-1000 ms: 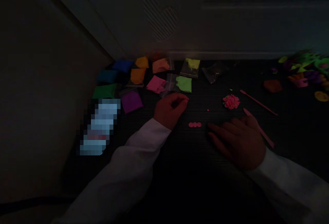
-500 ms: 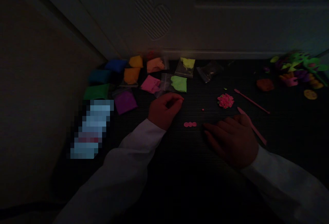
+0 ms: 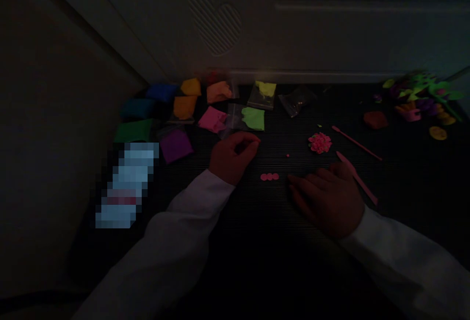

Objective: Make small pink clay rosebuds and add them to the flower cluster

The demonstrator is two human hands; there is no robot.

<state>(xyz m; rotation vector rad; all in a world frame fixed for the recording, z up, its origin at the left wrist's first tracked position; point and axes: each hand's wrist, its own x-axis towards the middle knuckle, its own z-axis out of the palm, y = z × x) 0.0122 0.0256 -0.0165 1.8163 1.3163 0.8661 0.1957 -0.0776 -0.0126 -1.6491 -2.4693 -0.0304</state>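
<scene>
My left hand (image 3: 234, 157) is closed in a pinch, thumb against forefinger. A reddish speck shows at its fingertips, too small to make out. Just right of it lie a tiny pink ball (image 3: 288, 155) and a short row of flat pink clay discs (image 3: 270, 177), overlapping end to end. My right hand (image 3: 328, 198) rests palm down by the row, thumb and forefinger a little apart with nothing seen between them. Beyond it sits a pink clay flower (image 3: 320, 143) with many petals and green flecks. A pink modelling knife (image 3: 363, 186) lies partly beside my right hand.
A thin pink tool (image 3: 358, 143) lies behind the knife. Bagged clay, such as purple (image 3: 176, 146), pink (image 3: 212, 119) and light green (image 3: 254, 118), lines the back left. A pixelated bright phone screen (image 3: 128, 183) is at left. Colourful clay figures (image 3: 422, 99) stand far right.
The whole view has shifted slightly, so everything appears a little further left. Both hands keep nearly the same pose and place on the table.
</scene>
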